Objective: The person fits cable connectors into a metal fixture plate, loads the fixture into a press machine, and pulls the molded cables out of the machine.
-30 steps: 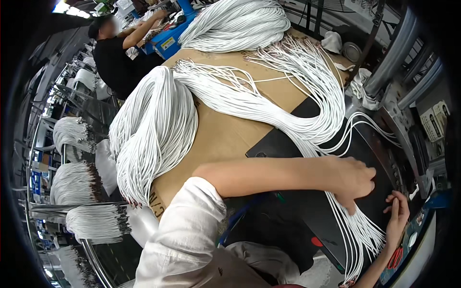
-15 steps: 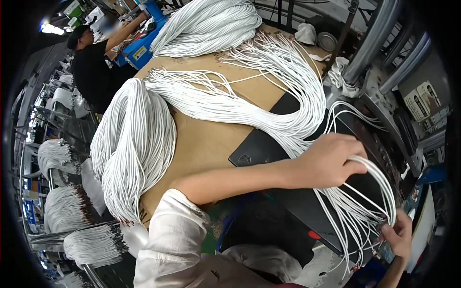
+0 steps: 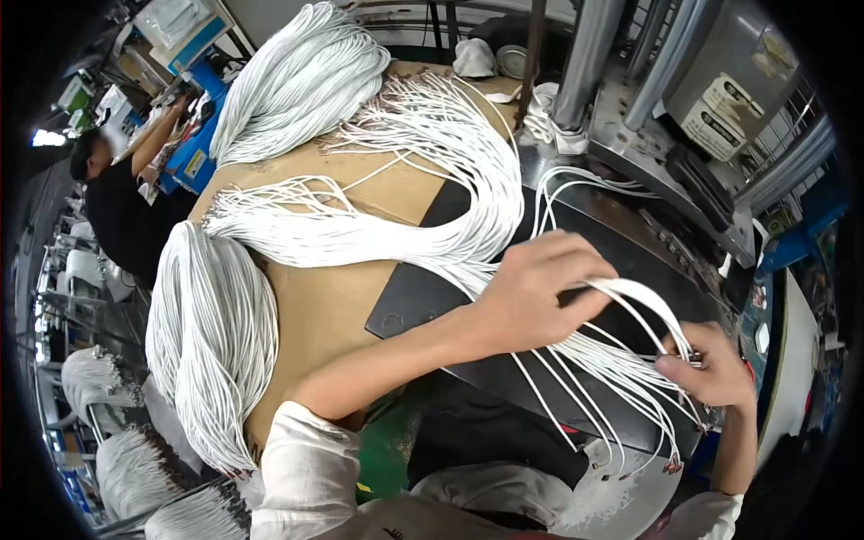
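A small bunch of white cables (image 3: 664, 310) arches between my two hands at the right. My left hand (image 3: 551, 292) pinches it at one end of the arch, with the forearm crossing above the bench. Fingers of my right hand (image 3: 715, 364) close around the other end, near the cable tips. Below both hands, more loose white cables fan toward the lower right, their ends showing small reddish-brown tips. They run back into a thick curved bundle of white cables (image 3: 450, 238) that bends across the bench and a black mat (image 3: 418, 297).
A folded cable bundle (image 3: 211, 342) hangs over the left bench side; another coil (image 3: 301, 85) lies at the back. Metal machine columns (image 3: 587, 63) stand at the right rear. A co-worker (image 3: 121, 207) in black is at far left, near racks of cables (image 3: 135, 472).
The view has swung, shifting the bench leftward in the picture. My right hand has come up with the cable ends, and the arch between my hands is flatter. Both hands keep their grip.
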A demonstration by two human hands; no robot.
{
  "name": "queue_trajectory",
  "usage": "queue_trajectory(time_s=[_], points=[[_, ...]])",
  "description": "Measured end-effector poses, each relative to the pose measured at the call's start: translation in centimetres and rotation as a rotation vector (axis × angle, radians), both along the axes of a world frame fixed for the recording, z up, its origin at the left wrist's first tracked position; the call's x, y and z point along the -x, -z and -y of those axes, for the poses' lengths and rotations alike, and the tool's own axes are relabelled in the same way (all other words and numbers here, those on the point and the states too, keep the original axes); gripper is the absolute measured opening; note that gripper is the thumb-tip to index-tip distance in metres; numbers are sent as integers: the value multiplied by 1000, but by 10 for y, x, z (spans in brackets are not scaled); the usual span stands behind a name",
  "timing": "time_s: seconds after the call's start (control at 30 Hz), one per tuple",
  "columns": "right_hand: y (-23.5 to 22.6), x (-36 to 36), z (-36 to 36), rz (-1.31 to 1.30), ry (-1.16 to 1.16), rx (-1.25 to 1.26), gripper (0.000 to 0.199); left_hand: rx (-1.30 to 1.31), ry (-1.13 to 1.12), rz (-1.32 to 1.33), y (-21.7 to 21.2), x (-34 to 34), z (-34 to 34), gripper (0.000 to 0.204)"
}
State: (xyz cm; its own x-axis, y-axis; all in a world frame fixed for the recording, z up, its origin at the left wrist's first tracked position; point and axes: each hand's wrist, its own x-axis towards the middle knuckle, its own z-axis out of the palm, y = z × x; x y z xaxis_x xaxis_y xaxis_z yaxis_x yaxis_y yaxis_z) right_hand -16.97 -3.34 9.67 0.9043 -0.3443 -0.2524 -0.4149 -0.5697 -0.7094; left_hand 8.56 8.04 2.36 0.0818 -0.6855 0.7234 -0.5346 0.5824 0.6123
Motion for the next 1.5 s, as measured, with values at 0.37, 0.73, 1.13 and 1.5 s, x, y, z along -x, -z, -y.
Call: queue_trajectory(time_s=[0.37, 0.73, 1.13, 1.5], points=[[-3, 145, 22, 12, 697, -261, 27, -911, 567, 117, -25, 6, 66, 33], [13, 179, 50, -66, 690, -17, 27, -1065, 1090, -403, 21, 181, 102, 26], [30, 56, 50, 109, 449, -363, 37, -990, 812, -503, 21, 140, 69, 19], [83, 22, 77, 209, 434, 710, 27, -844, 582, -506, 15, 85, 60, 17]])
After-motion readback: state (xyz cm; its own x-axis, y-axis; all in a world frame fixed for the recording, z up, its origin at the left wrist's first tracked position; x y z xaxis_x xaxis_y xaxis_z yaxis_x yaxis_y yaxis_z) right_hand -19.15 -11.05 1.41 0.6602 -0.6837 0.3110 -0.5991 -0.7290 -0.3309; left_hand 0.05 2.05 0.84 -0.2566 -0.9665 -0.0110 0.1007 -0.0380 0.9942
